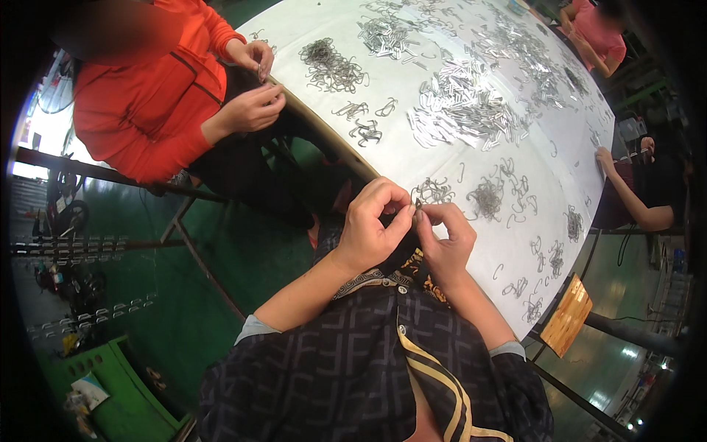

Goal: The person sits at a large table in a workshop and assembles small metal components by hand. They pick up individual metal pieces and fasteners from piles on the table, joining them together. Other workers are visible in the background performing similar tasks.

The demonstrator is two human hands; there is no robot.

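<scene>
My left hand [370, 227] and my right hand [448, 241] meet at the near edge of the white table [412, 158]. The thumb and forefinger of each are pinched on a small dark metal piece [418, 205]. Fingertips cover most of that piece, so its exact kind is unclear. Right behind my fingertips lies a loose cluster of bent wire hooks [434, 191]. A denser heap of wire hooks [487, 199] sits to the right of it.
Shiny metal strips [460, 107] form a large pile mid-table. More hooks [331, 66] lie at the far left. A co-worker in a red jacket [140, 103] sits at left; others sit along the far right. A wooden stool seat [566, 315] stands right of the table.
</scene>
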